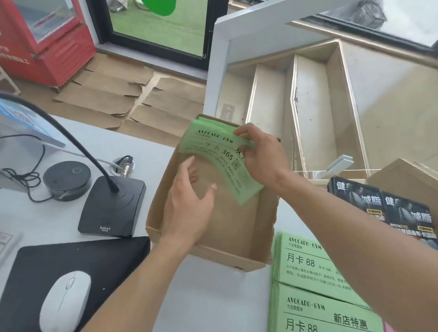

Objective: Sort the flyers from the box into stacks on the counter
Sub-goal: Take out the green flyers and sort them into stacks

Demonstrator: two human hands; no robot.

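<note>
Your right hand grips the green flyers mid-frame above the cardboard box; left hand open below; green stacks lower right.

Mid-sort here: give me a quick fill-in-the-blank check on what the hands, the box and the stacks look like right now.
1. The right hand holds a bent bundle of ____ paper flyers over the open brown cardboard box.
2. The left hand, fingers relaxed, reaches ____ that box.
3. The green flyer stacks on the counter read "月卡 ____".
4. The white computer mouse rests on a ____ mouse pad.

Missing words: green; into; 88; black
</note>
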